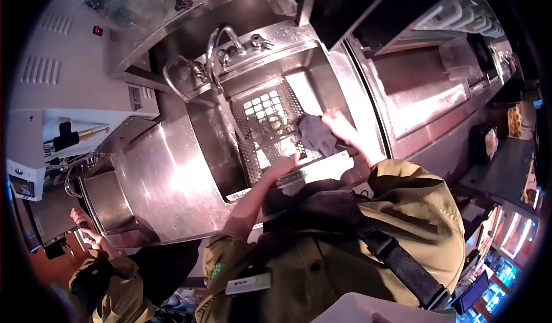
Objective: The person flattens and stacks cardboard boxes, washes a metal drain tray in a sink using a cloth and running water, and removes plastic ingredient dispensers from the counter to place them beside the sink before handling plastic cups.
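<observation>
A perforated metal tray [237, 116] with square openings in its middle sits tilted inside the steel sink [210, 150]. Bunched in my right hand [340, 125] is a dark cloth [315, 134], against the tray's right side. My left hand [283, 166] reaches over the sink's near edge, at the lower part of the tray. Its fingers are blurred and partly hidden, so I cannot tell whether they grip the tray's edge.
A curved tap [214, 64] stands behind the sink. To the left stretches a wet steel counter [155, 173], with a second basin [109, 199] beyond. A co-worker's hand [89, 234] holds something dark there. Another steel surface [425, 110] lies to the right.
</observation>
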`<state>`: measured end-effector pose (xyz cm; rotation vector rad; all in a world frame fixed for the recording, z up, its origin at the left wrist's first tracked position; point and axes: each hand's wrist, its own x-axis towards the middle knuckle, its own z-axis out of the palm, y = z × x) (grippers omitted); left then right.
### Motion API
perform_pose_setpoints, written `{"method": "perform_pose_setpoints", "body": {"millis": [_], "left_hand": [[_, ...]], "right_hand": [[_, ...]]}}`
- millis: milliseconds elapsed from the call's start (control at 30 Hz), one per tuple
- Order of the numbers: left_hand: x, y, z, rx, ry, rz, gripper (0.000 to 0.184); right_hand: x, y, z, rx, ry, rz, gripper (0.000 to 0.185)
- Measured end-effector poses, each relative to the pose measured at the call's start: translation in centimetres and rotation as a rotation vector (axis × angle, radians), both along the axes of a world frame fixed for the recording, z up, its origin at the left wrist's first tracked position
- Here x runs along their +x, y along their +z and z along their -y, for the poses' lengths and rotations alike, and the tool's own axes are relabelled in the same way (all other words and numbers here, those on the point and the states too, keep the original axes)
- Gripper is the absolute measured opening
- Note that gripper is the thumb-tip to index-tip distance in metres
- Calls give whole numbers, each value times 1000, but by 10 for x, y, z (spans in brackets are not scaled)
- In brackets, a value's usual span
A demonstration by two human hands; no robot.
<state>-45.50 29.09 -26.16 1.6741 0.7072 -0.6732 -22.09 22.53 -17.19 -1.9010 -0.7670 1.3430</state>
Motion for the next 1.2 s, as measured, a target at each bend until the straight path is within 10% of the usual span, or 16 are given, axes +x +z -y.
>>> {"method": "perform_pose_setpoints", "body": {"millis": [200, 300, 533, 967, 1200], "left_hand": [[10, 102, -16, 438, -36, 77, 82], [27, 149, -49, 656, -185, 64, 35], [39, 195, -77, 921, -129, 49, 21], [21, 250, -122, -14, 405, -11, 9], [-10, 377, -97, 248, 343, 80, 11]], "right_hand": [[51, 99, 17, 200, 213, 78, 31], [40, 114, -1, 401, 381, 325, 34], [-58, 83, -55, 882, 320, 1176, 35], [-33, -21, -139, 677, -375, -570, 43], [0, -90, -64, 376, -13, 394, 39]]}}
